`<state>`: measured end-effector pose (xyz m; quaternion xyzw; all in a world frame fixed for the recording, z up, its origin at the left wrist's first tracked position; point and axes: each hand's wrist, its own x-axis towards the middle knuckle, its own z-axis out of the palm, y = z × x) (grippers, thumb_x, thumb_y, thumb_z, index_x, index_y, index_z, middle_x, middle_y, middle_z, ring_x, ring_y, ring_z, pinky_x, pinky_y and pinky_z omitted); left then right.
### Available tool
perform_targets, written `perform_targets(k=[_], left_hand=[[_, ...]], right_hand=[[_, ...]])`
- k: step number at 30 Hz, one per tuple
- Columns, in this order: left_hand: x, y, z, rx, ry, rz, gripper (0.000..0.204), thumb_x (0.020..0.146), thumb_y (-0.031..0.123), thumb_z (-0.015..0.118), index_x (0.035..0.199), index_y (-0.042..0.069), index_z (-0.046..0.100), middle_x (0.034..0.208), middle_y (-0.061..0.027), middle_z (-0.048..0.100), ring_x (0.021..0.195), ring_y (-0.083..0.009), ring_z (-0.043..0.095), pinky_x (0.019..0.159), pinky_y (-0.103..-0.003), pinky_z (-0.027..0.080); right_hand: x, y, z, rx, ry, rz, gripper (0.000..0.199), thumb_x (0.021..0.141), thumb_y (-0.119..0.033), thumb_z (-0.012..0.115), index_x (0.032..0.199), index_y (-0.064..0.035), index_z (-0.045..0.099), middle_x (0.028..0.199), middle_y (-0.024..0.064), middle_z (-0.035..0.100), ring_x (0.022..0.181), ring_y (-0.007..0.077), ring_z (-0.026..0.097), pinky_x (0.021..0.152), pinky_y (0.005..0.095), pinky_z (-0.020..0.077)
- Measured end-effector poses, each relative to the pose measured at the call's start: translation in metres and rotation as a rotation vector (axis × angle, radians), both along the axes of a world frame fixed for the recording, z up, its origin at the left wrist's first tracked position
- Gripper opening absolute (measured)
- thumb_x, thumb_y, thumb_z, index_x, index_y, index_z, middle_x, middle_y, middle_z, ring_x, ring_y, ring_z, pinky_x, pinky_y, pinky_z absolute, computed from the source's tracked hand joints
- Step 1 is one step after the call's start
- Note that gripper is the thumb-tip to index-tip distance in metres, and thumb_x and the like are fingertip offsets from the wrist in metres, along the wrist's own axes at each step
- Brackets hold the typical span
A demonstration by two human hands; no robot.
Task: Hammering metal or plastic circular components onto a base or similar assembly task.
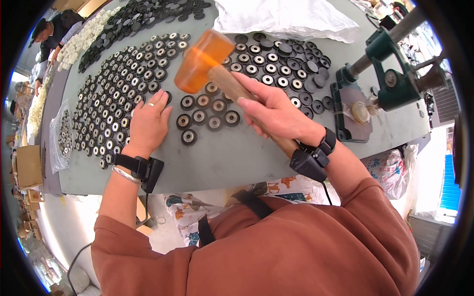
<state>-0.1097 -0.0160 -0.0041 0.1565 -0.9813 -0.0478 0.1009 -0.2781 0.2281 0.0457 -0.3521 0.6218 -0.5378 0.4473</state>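
Note:
My right hand (279,109) is wrapped round the wooden handle of a mallet (204,61). Its translucent orange head is raised over the table and slightly blurred. My left hand (152,123) lies palm down with fingers stretched out, at the right edge of a large group of black round wheels with metal bearings (109,101). Its fingertips are beside a dark wheel (169,97), partly hidden by the hand. Between my hands sit several more wheels (199,116) with bearings in their centres. Beyond the mallet, further wheels (271,57) lie next to plain black discs (316,79).
A green press (387,79) stands at the table's right. A white sheet (286,19) covers the far middle. Black discs (143,17) and white parts (81,39) are heaped at far left, near another person (54,32). A clear plastic bag (61,140) lies at the left edge.

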Motion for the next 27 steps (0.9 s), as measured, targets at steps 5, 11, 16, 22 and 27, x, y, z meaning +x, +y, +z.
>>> perform_targets(k=[5, 11, 16, 22, 27], left_hand=[[0.015, 0.018, 0.004, 0.32, 0.47, 0.098, 0.04, 0.09, 0.01, 0.052, 0.128, 0.002, 0.049, 0.126, -0.0187, 0.055, 0.118, -0.0272, 0.052, 0.101, -0.031, 0.036], [0.079, 0.05, 0.018, 0.537, 0.199, 0.383, 0.03, 0.088, 0.01, 0.055, 0.115, -0.003, 0.057, 0.122, -0.0213, 0.056, 0.114, -0.0328, 0.054, 0.097, -0.037, 0.04], [0.092, 0.055, -0.019, 0.291, 0.389, 0.235, 0.023, 0.085, 0.009, 0.058, 0.105, -0.002, 0.061, 0.116, -0.0161, 0.06, 0.111, -0.032, 0.054, 0.096, -0.037, 0.041], [0.092, 0.056, -0.022, 0.307, 0.402, 0.279, 0.021, 0.084, 0.007, 0.058, 0.103, -0.002, 0.062, 0.114, -0.0163, 0.06, 0.107, -0.0315, 0.056, 0.093, -0.038, 0.043], [0.031, 0.024, 0.017, 0.342, 0.381, 0.228, 0.029, 0.088, 0.011, 0.054, 0.112, -0.004, 0.056, 0.113, -0.0213, 0.059, 0.103, -0.0343, 0.058, 0.091, -0.037, 0.044]], right_hand=[[0.011, -0.024, 0.021, -0.117, 0.644, 0.035, 0.058, 0.092, -0.02, 0.051, 0.143, -0.0085, 0.028, 0.077, 0.0083, 0.058, 0.057, 0.0141, 0.055, 0.054, 0.0285, 0.0471], [0.034, -0.056, 0.065, -0.213, 0.898, 0.029, 0.048, 0.088, -0.016, 0.049, 0.131, -0.0037, 0.033, 0.077, 0.0242, 0.061, 0.065, 0.0409, 0.061, 0.06, 0.0452, 0.0481], [0.03, -0.081, 0.019, 0.094, 1.085, 0.308, 0.052, 0.09, -0.018, 0.049, 0.138, -0.0061, 0.032, 0.073, 0.0238, 0.061, 0.063, 0.0378, 0.061, 0.063, 0.0418, 0.0495], [0.021, -0.085, 0.032, 0.153, 0.98, 0.262, 0.054, 0.089, -0.018, 0.046, 0.139, -0.0055, 0.03, 0.077, 0.0243, 0.062, 0.071, 0.0381, 0.062, 0.067, 0.0429, 0.0495], [-0.008, -0.071, 0.037, 0.031, 0.807, -0.068, 0.05, 0.089, -0.024, 0.049, 0.133, -0.0023, 0.037, 0.088, 0.0234, 0.063, 0.078, 0.0386, 0.062, 0.073, 0.044, 0.0476]])
